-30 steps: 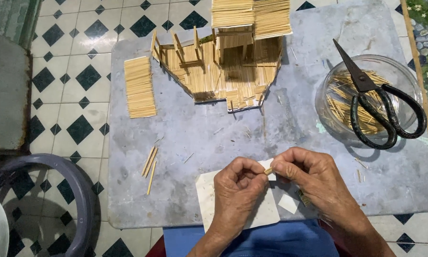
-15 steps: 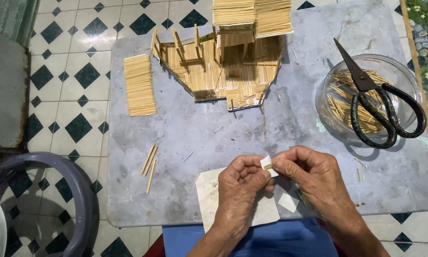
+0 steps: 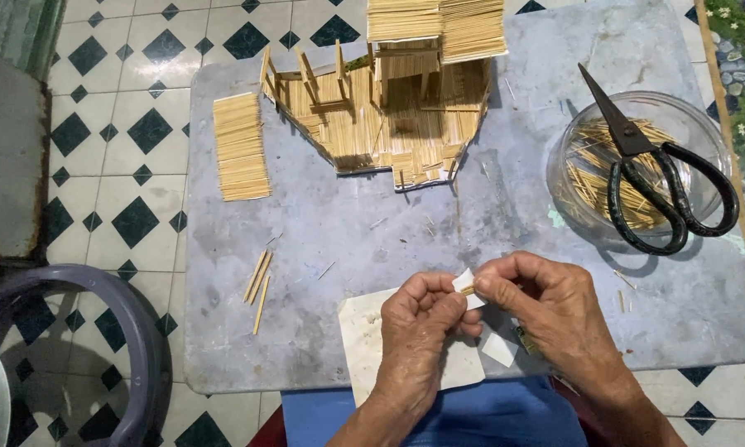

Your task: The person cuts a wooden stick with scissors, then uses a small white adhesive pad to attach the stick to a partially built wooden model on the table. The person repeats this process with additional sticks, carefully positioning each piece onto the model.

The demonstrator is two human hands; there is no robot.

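Two hands, left hand [image 3: 418, 327] and right hand [image 3: 546, 310], both pinching one small stick [image 3: 467, 290] (three loose sticks [image 3: 258, 281] nearby).

Grey slab [image 3: 323, 248], black scissors [image 3: 654, 178], pale-yellow stick model [image 3: 389, 124], black-and-white diamond-patterned tiles [image 3: 124, 165]

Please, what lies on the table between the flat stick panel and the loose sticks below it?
In the head view, only bare grey table lies between the stick panel and the loose sticks; nothing else shows there.

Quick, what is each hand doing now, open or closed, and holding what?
Left hand: closed, fingers pinching the small white paper piece.
Right hand: closed, fingers pinching the same piece and a short wooden stick.
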